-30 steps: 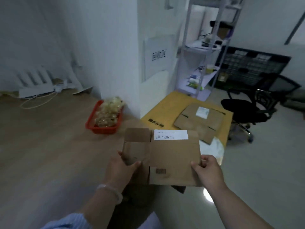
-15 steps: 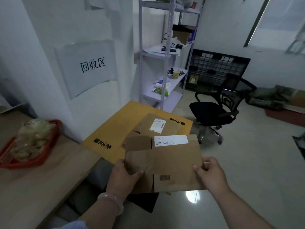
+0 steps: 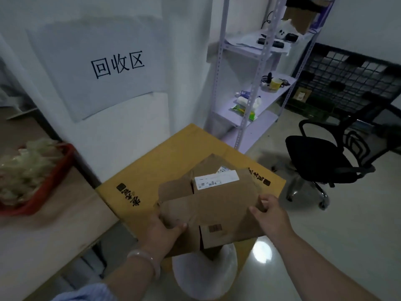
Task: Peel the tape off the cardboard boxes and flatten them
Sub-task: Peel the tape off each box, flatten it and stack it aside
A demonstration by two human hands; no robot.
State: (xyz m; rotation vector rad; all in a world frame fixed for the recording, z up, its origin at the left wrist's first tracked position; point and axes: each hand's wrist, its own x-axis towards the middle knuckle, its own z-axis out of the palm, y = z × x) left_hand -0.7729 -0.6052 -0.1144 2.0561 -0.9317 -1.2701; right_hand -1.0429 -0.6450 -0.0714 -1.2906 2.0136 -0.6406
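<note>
A flattened brown cardboard box [image 3: 217, 205] is held between the hands. The left hand [image 3: 161, 232] pinches its left edge with the thumb on top, and the right hand [image 3: 271, 216] curls round its right edge. Just beyond the hands, a second flattened box [image 3: 208, 164] lies on a yellow cardboard sheet [image 3: 173, 153]. A red basket [image 3: 54, 177] sits on the desk [image 3: 54, 231], well left of the left hand.
</note>
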